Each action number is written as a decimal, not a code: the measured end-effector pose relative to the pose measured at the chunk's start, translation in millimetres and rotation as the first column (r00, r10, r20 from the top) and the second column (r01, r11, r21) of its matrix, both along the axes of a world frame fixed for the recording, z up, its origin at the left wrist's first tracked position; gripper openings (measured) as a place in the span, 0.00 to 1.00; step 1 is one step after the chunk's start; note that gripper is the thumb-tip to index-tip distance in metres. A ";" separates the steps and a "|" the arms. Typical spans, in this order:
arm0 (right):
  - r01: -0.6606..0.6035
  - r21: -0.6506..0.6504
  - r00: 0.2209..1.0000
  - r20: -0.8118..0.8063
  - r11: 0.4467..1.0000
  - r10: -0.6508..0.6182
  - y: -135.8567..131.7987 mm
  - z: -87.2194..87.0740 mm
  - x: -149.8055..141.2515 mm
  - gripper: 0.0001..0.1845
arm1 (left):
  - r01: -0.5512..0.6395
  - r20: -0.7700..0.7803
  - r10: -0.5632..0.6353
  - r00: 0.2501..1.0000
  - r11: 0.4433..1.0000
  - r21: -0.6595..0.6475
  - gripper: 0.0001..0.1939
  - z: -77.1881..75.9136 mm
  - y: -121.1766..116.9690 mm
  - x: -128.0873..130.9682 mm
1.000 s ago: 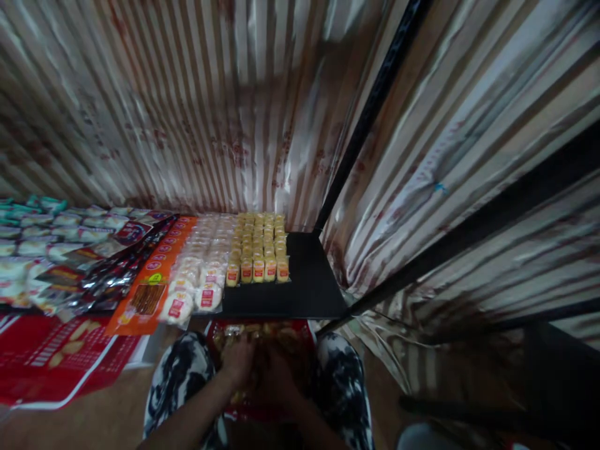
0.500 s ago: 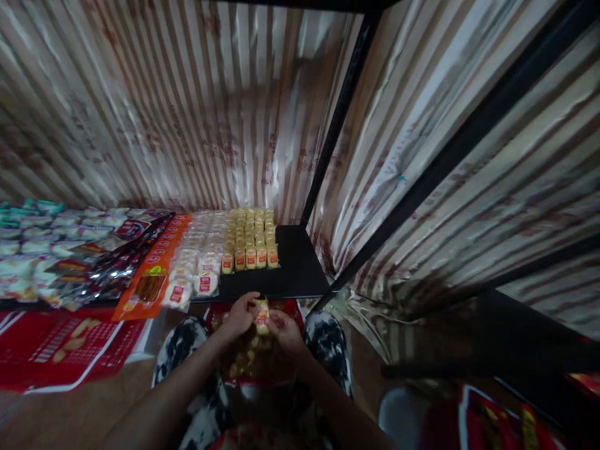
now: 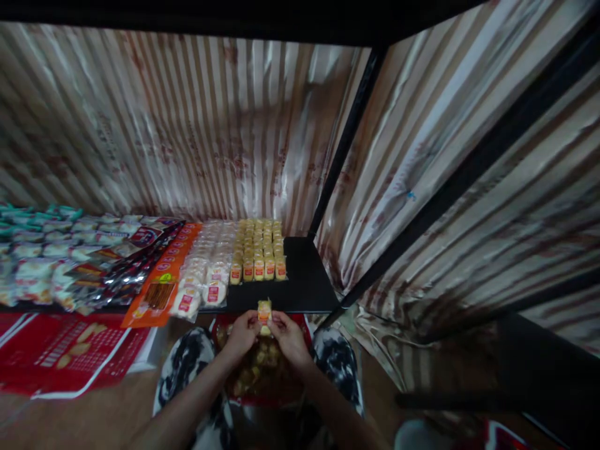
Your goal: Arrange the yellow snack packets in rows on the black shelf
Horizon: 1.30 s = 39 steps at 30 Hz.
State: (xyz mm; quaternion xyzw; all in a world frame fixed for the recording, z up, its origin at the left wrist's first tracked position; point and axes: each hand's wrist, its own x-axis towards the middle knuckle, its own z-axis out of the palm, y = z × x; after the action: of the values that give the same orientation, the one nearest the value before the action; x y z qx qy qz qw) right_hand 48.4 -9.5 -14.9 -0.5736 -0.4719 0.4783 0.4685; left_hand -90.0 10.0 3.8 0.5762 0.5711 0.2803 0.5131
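Note:
Between the fingertips of my left hand (image 3: 244, 333) and my right hand (image 3: 287, 335) is a small yellow wrapped snack (image 3: 265, 311) with a red and white label. Both hands are closed on its sides, holding it upright just in front of the shelf edge. Beneath them, between my knees, sits a red bag (image 3: 267, 375) with many more yellow wrapped pieces in it. On the black shelf ahead, the same kind of yellow packets (image 3: 259, 250) stand in tidy rows, labels facing me.
Left of the yellow rows lie white round wrapped snacks (image 3: 213, 290), an orange packet (image 3: 159, 287), dark shiny packets (image 3: 134, 265) and white packets (image 3: 35, 275). A red printed bag (image 3: 79, 353) hangs below the shelf. Black posts (image 3: 347, 137) and striped sheeting (image 3: 197, 125) enclose the shelf.
My fingers have shifted on the snack, which now stands straighter with its label toward me. The camera view has tilted, so the shelf sits slightly lower and further right.

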 end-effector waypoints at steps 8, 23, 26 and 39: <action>0.026 0.093 0.936 0.349 0.995 -0.057 51.7 13.0 -21.1 0.14 | -0.120 -0.120 0.144 0.982 0.976 0.183 0.16 2.9 37.5 -11.7; 0.117 0.123 0.855 0.493 0.985 -0.163 103.0 10.6 -50.7 0.13 | -0.071 -0.324 0.190 0.927 0.936 0.345 0.24 -0.9 55.8 -12.4; 0.134 0.138 0.852 0.490 0.981 -0.185 104.8 7.1 -52.1 0.11 | -0.060 -0.346 0.176 0.922 0.944 0.323 0.25 -2.7 60.1 -13.8; 0.082 0.309 0.877 0.429 0.948 -0.216 102.2 -9.7 -52.7 0.07 | 0.014 -0.403 0.139 0.904 0.936 0.353 0.28 -13.3 65.7 -16.1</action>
State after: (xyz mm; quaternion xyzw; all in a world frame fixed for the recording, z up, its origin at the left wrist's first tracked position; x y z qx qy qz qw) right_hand -4.3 92.7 -24.6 -0.6325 -0.5858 0.2197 0.4565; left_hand -106.1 75.7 -9.5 0.6855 0.6283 0.2621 0.2581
